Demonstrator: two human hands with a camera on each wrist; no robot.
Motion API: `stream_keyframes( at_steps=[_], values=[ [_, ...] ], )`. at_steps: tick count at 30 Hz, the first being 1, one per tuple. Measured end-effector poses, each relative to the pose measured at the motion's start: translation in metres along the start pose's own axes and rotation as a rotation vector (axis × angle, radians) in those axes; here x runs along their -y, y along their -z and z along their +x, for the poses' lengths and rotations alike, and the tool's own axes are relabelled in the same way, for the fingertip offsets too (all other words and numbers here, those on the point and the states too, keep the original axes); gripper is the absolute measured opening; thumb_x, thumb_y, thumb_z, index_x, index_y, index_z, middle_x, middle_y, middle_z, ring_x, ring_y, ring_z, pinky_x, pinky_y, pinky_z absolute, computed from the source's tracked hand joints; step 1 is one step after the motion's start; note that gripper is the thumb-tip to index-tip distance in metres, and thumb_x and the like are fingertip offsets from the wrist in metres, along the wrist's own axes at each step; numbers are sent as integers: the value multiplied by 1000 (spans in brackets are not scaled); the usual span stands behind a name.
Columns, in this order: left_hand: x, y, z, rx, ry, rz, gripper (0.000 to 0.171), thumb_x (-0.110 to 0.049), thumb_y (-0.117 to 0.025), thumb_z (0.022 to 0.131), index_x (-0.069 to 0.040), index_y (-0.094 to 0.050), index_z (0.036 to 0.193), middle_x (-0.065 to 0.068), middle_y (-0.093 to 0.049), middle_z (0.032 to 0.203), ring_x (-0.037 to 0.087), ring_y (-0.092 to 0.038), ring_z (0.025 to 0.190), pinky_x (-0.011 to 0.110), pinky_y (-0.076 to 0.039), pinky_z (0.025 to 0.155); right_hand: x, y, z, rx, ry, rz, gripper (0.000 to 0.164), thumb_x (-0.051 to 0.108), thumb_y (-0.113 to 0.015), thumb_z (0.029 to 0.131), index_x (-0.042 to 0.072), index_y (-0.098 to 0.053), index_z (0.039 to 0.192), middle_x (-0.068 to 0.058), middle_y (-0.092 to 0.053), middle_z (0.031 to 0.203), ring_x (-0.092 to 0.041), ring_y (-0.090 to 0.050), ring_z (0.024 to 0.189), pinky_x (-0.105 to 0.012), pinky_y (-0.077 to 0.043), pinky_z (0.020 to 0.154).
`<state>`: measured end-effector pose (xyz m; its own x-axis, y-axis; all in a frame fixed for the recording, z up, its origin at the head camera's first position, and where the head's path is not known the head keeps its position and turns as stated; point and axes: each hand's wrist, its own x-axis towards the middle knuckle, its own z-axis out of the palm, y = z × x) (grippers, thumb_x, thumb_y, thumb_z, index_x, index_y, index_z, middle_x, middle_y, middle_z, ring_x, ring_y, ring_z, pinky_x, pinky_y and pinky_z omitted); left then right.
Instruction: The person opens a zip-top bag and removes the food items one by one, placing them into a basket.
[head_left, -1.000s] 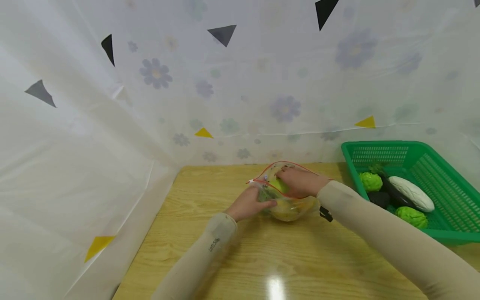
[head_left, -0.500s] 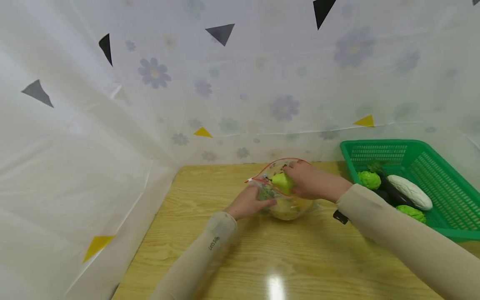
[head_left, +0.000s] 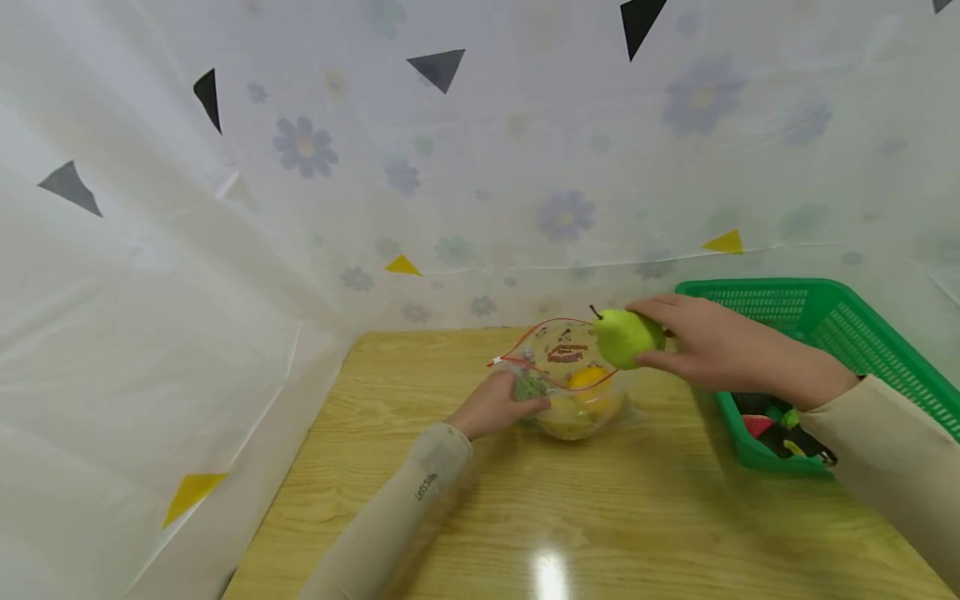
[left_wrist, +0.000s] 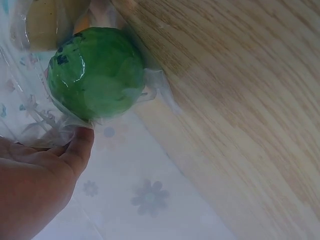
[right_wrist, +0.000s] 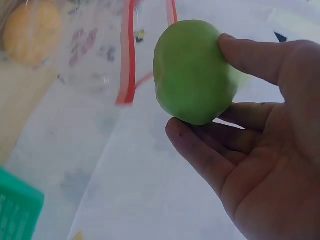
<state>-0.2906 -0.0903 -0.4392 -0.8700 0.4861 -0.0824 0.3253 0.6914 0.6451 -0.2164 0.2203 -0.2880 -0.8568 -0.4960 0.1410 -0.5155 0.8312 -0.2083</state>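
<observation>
My right hand (head_left: 720,346) grips a green pear (head_left: 630,337) between thumb and fingers, up beside the right part of the bag's mouth. The dark stem points left, and in the right wrist view the pear's (right_wrist: 195,75) rounded bottom shows. My left hand (head_left: 495,407) pinches the near left side of a clear zip bag (head_left: 562,354), its red-edged mouth gaping. Inside the bag sit a yellow-orange fruit (head_left: 591,381) and, clearest in the left wrist view, a green round vegetable (left_wrist: 97,75) and a tan speckled piece (left_wrist: 47,25).
A green plastic basket (head_left: 832,285) stands at the right of the wooden table (head_left: 420,367). My right forearm hides much of it; dark, red and green pieces show in its near left corner. A white flowered sheet (head_left: 480,192) hangs behind the table.
My right hand has drawn the pear up out of the bag's mouth and carried it right, towards the basket. The left hand stays on the bag.
</observation>
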Motion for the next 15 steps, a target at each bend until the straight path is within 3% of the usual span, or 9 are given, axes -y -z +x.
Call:
stream_keyframes(
  at_steps=[7,15],
  values=[
    [-1,1,-2,-13,19,15,50,-62,-65,91,-13,-58,87,5,-50,89,13,-42,59,30,-41,58,-46,8,-39,-28,-81,-62,70,39,-72,94,3,-45,149,-26,-51,144,-38,-61,115,-55,-52,87],
    [-1,2,-2,-17,6,18,50,-62,-65,91,-12,-61,98,5,-51,90,13,-43,60,30,-40,57,-106,-9,-80,38,-193,-154,71,34,-75,92,-11,-49,140,-31,-61,126,-45,-61,108,-54,-53,80]
  ],
)
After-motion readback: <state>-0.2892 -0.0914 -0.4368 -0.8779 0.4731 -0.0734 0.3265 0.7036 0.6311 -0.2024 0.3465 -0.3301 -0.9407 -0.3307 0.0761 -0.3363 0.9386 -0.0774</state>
